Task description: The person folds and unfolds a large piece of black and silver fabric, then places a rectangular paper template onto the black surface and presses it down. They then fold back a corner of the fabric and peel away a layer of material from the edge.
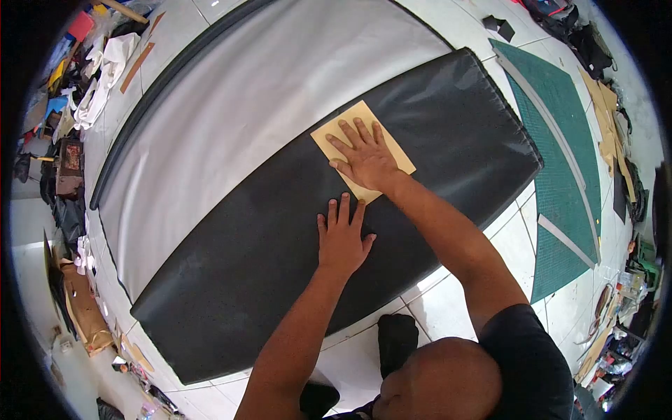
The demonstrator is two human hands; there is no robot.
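Observation:
A large sheet of black material point(245, 280), which looks like faux leather, lies spread on the floor with one part folded over. Its pale grey reverse side point(231, 119) shows beyond the fold. On the black surface rests a tan rectangular card point(400, 158). My right hand point(367, 159) presses flat on this card with its fingers spread. Just below, my left hand point(343, 238) lies palm down on the black material, fingers stretched and the tips close to the card's lower edge. Neither hand grasps anything.
To the right, a green cutting mat point(560, 175) carries a long curved metal ruler point(553, 126) and a shorter grey strip point(565, 241). A dark rolled edge point(157, 91) borders the sheet. Clutter, including white cloth point(105, 77) and brown cardboard point(84, 304), lines the tiled floor point(448, 308).

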